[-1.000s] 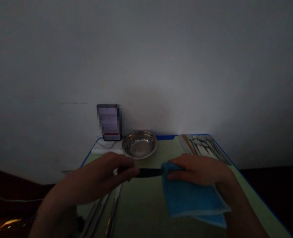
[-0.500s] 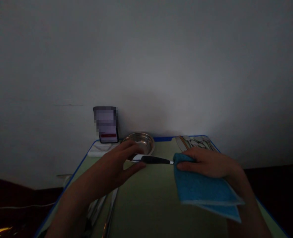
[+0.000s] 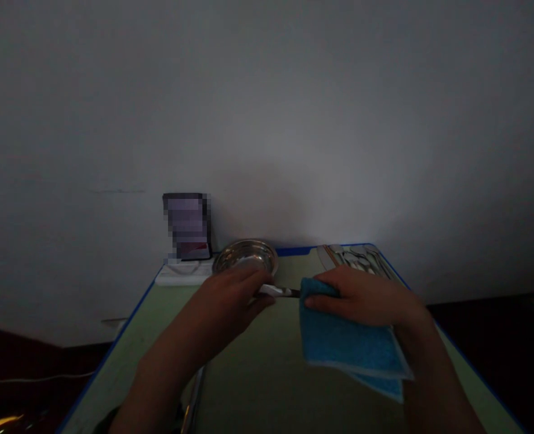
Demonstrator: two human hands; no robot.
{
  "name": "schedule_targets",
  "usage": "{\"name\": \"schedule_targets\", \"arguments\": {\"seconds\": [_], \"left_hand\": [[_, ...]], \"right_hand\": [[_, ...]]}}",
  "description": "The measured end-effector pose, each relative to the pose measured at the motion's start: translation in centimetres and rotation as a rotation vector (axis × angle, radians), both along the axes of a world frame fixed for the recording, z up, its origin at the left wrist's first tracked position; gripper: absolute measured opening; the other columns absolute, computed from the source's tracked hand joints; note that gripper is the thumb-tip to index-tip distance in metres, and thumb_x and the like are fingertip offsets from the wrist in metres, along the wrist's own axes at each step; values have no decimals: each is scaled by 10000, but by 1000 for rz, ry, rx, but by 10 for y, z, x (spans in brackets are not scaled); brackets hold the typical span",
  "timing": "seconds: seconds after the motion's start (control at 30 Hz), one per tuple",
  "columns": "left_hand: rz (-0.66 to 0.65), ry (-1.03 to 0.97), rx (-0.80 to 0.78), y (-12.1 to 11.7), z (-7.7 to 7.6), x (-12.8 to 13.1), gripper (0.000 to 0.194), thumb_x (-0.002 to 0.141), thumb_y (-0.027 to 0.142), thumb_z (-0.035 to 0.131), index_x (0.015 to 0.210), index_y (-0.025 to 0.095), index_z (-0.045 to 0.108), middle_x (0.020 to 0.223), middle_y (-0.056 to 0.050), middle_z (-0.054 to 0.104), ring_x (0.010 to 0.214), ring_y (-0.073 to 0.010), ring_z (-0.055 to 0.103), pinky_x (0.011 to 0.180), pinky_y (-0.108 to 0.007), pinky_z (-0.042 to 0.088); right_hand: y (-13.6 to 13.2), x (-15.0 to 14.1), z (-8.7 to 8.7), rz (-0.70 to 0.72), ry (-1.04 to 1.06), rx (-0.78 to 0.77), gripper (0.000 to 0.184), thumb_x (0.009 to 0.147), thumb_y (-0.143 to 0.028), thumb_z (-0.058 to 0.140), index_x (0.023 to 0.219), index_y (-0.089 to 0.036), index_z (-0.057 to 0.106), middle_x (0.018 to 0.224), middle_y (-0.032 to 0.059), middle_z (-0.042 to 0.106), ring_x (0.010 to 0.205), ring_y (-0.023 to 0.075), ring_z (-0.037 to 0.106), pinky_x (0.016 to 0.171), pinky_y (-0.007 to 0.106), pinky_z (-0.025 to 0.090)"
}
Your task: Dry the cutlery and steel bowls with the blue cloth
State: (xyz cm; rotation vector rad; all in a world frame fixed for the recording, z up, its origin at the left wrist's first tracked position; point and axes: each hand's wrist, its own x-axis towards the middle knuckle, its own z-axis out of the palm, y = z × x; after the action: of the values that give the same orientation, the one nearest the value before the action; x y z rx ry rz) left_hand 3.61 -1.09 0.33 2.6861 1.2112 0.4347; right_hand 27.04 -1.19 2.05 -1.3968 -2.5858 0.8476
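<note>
My left hand (image 3: 235, 298) pinches one end of a slim utensil (image 3: 280, 292), whose pale and dark middle shows between my hands. A folded blue cloth (image 3: 343, 343) with a white edge is wrapped over the other end. My right hand (image 3: 361, 295) is closed on that cloth, thumb in front, gripping the utensil through it. The utensil is level above the table, and its ends are hidden, so its exact kind does not show. Just behind my left hand stands a shiny metal bowl (image 3: 244, 250), partly covered by my fingers.
Several pieces of cutlery (image 3: 357, 256) lie at the table's back right. A phone (image 3: 188, 226) stands upright by the wall, behind a white packet (image 3: 183, 274). Near my left forearm lies a long metal utensil (image 3: 194, 398). The green table (image 3: 258, 374) has a blue edge.
My left hand opened around the utensil half a second ago and has closed on it again. The handle's black part has given way to a pale part. My right hand and cloth shifted right, then back left.
</note>
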Motion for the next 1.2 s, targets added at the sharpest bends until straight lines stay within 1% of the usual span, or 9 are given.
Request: {"name": "schedule_targets", "arguments": {"seconds": [0.13,0.27,0.37,0.47,0.6,0.8,0.97,1.1,1.2], "left_hand": [[7,43,-40,-1,-1,4,98,839,280,552,889,203,585,853,-20,655,773,-179,608,630,-261,419],[33,72,-66,-2,2,4,116,830,327,571,854,219,606,803,-3,666,740,-176,614,620,-255,398],[112,93,-91,-2,5,-1,252,861,449,486,860,240,627,750,4,670,676,-174,614,577,-257,370],[155,124,-201,-3,9,-9,412,890,525,354,839,222,629,703,-11,651,642,-173,601,556,-257,364],[119,73,-344,-7,11,-17,458,924,486,264,806,205,606,714,-6,630,654,-152,584,596,-256,386],[134,16,-360,-13,16,-18,310,862,485,446,890,202,569,762,2,611,643,-149,561,565,-251,381],[90,-52,-386,-14,19,-18,206,858,414,491,900,242,597,776,28,629,696,-137,580,596,-234,391],[41,-67,-516,-15,20,-21,260,903,362,396,842,236,616,737,33,613,644,-109,568,581,-211,408],[43,-88,-586,-16,22,-22,291,910,335,355,903,239,629,741,23,601,617,-102,558,548,-197,415]], "right_hand": [[-2,-10,-2,17,-21,26,343,857,-477,435,819,-183,608,754,26,627,685,148,568,586,253,377],[-6,-14,1,17,-34,114,306,848,-457,473,804,-191,617,743,23,632,701,156,572,603,255,378],[-11,-12,6,-21,-25,211,232,848,-401,503,839,-220,649,779,19,658,757,173,589,672,277,394],[-14,-8,11,-52,-4,275,171,833,-319,534,907,-254,674,816,16,675,790,178,600,725,286,407],[-16,-4,14,-55,18,256,190,812,-307,550,944,-267,681,835,16,685,796,179,606,732,282,422],[-23,-8,13,-34,-18,134,244,800,-407,558,985,-277,647,894,15,673,857,204,593,722,307,419],[-26,-9,15,-22,-31,125,223,817,-421,532,919,-263,651,858,18,667,834,202,592,724,318,419],[-23,-5,12,-2,19,139,223,825,-386,529,936,-263,678,851,21,683,826,188,605,745,301,432],[-22,-1,12,-23,40,157,222,818,-364,543,953,-264,688,870,24,694,828,180,614,757,286,441]]}}
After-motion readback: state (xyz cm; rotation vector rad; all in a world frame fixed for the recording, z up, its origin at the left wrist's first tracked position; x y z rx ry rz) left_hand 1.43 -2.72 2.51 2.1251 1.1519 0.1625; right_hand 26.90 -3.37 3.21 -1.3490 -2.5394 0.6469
